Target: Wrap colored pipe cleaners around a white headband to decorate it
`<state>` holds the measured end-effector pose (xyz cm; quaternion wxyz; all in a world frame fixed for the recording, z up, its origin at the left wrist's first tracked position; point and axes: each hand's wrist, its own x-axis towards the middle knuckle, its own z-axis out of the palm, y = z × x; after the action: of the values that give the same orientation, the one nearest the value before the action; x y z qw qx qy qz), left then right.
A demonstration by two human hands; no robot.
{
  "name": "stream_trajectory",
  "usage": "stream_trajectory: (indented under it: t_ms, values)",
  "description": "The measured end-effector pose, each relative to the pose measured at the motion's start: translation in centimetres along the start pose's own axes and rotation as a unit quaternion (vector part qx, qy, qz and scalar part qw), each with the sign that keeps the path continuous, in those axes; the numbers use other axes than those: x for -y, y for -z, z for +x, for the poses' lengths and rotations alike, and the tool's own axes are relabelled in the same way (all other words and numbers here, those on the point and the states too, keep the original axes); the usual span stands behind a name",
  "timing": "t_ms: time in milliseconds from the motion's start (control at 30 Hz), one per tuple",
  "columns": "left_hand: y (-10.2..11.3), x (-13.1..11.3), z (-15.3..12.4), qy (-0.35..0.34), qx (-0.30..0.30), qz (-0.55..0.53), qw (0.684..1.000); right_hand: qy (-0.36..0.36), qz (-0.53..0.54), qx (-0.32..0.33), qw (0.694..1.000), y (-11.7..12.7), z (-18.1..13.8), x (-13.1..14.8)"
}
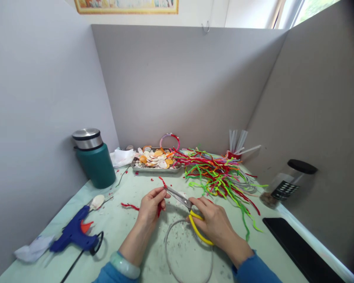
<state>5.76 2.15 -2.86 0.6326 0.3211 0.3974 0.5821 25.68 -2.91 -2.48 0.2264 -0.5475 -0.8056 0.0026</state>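
My left hand (151, 205) is closed in a pinch on a short red pipe cleaner (162, 182), whose end sticks up past the fingertips. My right hand (212, 220) grips yellow-handled scissors (185, 208); their metal blades point up-left and meet the red pipe cleaner by my left fingertips. Under both hands a thin wire hoop (171, 230) lies flat on the pale green table (129, 232). A loose red piece (129, 206) lies left of my left hand.
A blue glue gun (75, 235) with its black cord and a shell (97, 201) lie at front left. At the back stand a teal flask (94, 158), a tray of shells (155, 160), a tangle of coloured pipe cleaners (221, 177), glue sticks (238, 143). A glass jar (286, 184) and black mat (297, 247) are on the right.
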Motion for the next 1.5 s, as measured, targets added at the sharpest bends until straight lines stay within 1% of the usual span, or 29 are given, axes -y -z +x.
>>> stream_trajectory:
  t_ms: [200,400,667,1133,1233,1400,1500]
  values:
    - [0.13,0.16,0.07,-0.012,-0.010,0.027,0.999,-0.004,0.000,0.015,1.000,0.04,0.00,0.40]
    - [0.11,0.11,0.05,-0.016,-0.023,0.032,0.999,-0.003,-0.005,0.013,1.000,-0.31,-0.06,0.57]
    - [0.31,0.23,0.12,-0.019,-0.017,0.027,0.999,-0.003,-0.016,0.020,1.000,-0.30,0.02,0.79]
    - [0.20,0.12,0.05,-0.009,-0.022,0.021,1.000,-0.001,-0.035,0.033,0.999,-0.46,-0.02,0.94]
    - [0.12,0.01,-0.01,-0.008,-0.016,0.019,1.000,0.002,-0.046,0.027,0.999,-0.51,-0.01,0.89]
    - [0.02,-0.14,-0.06,0.004,-0.028,0.010,1.000,0.012,-0.067,0.001,0.998,-0.42,-0.02,0.76]
    - [-0.01,-0.21,0.02,0.007,-0.021,0.007,1.000,0.011,-0.072,-0.010,0.997,-0.36,-0.03,0.72]
